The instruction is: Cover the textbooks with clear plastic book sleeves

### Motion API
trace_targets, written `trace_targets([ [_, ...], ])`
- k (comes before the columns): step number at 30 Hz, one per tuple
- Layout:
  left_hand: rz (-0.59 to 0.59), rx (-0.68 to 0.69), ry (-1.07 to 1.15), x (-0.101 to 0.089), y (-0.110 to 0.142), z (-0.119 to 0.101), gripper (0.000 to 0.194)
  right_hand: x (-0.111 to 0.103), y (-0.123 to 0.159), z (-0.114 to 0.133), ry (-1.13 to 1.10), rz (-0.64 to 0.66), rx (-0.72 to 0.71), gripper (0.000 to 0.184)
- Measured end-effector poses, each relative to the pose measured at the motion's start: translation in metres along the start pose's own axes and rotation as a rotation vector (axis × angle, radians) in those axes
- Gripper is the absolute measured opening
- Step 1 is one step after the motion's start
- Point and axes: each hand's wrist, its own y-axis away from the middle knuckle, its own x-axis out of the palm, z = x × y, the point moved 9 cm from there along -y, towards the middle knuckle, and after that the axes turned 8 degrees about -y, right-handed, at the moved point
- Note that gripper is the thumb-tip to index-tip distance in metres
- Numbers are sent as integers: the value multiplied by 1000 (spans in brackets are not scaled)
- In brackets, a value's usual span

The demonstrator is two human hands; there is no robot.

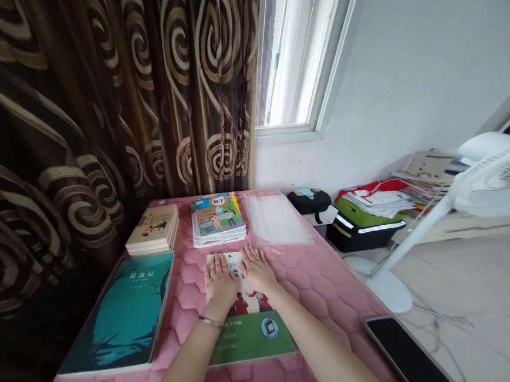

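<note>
A book with a white and green illustrated cover (249,335) lies flat on the pink quilted table cover (188,296). My left hand (220,283) rests flat on the upper left of this book, fingers stretched out, with a bracelet at the wrist. On its upper right my right hand (258,271) lies flat too, fingers spread. Both palms hide part of the cover's title. Just beyond the hands stands a stack of textbooks (217,217) with a colourful cover on top. Clear plastic sheets (277,218) lie right of that stack.
A large teal book (129,310) and a stack of beige books (152,228) lie at the left. A phone (404,350) sits on the near right edge. A white fan (390,280) and a box of papers (363,223) stand beyond the table's right side.
</note>
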Motion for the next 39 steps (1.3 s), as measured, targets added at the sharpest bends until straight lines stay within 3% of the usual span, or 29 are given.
trace_targets([
  [2, -25, 35, 13, 2, 21, -12, 58, 1, 1, 2, 7, 17, 9, 60],
  [5, -80, 202, 49, 3, 67, -21, 57, 2, 3, 2, 18, 41, 12, 60],
  [8, -154, 283, 38, 1, 112, -1, 56, 0, 1, -1, 21, 61, 20, 60],
  [11, -187, 283, -2, -2, 137, 22, 55, -2, 0, 2, 38, 74, 39, 60],
  [15, -210, 265, -27, -4, 141, 29, 55, -3, 25, 29, 56, 61, 41, 59],
  [17, -239, 265, -21, -4, 139, 27, 55, 5, 55, 58, -18, 92, -103, 59],
  [20, -280, 284, -6, -3, 138, 24, 55, 8, 110, 81, -99, 55, -261, 56],
  [22, -292, 290, 8, -3, 139, 26, 57, 5, 141, 74, -99, 19, -286, 54],
  [24, -294, 277, 26, -4, 142, 31, 60, 0, 163, 52, -70, -10, -238, 53],
  [29, -236, 401, 92, -9, 162, 41, 78, -9, 194, 2, -67, -12, -145, 59],
  [33, -223, 450, 75, -11, 166, 48, 80, -7, 197, -7, -166, 59, -160, 66],
  [39, -218, 443, 26, -6, 144, 47, 75, -11, 172, -16, -227, 70, -162, 60],
])
